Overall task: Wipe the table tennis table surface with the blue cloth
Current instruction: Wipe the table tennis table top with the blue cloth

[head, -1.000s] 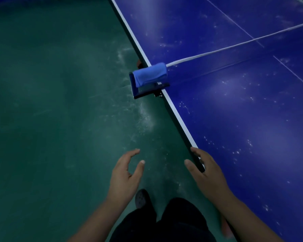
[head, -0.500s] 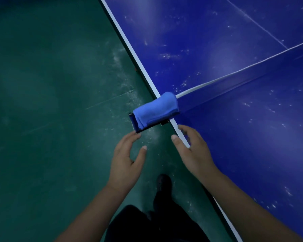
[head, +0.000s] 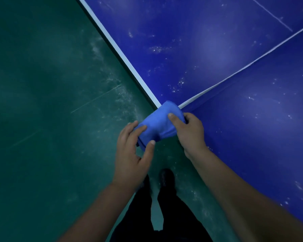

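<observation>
Blue cloth (head: 160, 123) sat draped over the net bracket at the table (head: 234, 110) edge, between both hands. Left hand (head: 131, 154) half-curled, pinching its near end; right hand (head: 191, 131) clamped over the far end. Looked soft, light, floppy; lifting by both ends should clear the bracket.

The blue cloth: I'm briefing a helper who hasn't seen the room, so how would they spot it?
Follow the table tennis table along its white side edge to where the net ends. The blue cloth is draped there, gripped by the left hand and right hand; it is paler, softer and creased.
</observation>
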Motion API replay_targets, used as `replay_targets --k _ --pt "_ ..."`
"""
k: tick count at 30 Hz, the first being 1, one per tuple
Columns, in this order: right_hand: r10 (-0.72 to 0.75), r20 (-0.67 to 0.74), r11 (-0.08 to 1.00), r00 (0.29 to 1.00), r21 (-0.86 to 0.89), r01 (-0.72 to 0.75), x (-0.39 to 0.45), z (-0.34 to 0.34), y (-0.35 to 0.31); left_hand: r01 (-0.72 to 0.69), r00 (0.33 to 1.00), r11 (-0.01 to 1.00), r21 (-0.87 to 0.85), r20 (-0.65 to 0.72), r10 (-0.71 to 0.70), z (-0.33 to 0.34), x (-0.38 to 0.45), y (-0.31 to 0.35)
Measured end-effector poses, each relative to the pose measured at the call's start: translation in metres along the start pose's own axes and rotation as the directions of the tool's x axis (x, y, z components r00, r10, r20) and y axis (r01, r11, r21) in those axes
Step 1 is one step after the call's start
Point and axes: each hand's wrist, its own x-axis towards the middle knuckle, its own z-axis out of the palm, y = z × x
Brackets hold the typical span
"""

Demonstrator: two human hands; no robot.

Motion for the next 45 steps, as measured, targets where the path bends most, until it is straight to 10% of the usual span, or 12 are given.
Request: replay_targets --k 10,21,25,31,36,42,45 --pt "0.050 -0.209 0.934 0.977 0.356 0.029 -0.032 -0.075 0.024 -0.315 0.937 0.947 -0.063 0.138 0.321 0.020 -0.007 0.006" --pt "0.111 0.135 0.971 0.985 -0.227 -0.079 0.054 -0.211 0.031 -0.214 0.922 0.968 -0.128 0.301 0.244 0.134 -0.012 -0.024" --pt "-0.124 -0.192 0.793 0.974 -0.609 -0.019 0.110 -0.221 0.084 -0.273 0.917 0.961 0.045 0.315 0.245 0.164 0.000 -0.043" --pt "-0.186 0.054 0.300 0.981 -0.948 0.109 0.102 -0.172 0.155 -0.300 0.924 0.914 0.272 0.322 0.208 0.175 -0.001 -0.055" --pt "-0.252 -0.191 0.404 0.949 -0.912 -0.076 0.167 -0.198 0.129 -0.298 0.931 0.893 0.338 0.310 0.194 0.170 -0.007 -0.059" --pt "-0.293 0.611 -0.025 0.736 -0.774 0.632 0.084 -0.124 0.160 -0.325 0.929 0.862 0.390 0.300 0.215 0.162 -0.006 -0.067" --pt "-0.357 0.226 0.085 0.906 -0.958 0.273 0.148 -0.169 0.142 -0.323 0.932 0.851 0.415 0.296 0.209 0.156 -0.003 -0.066"
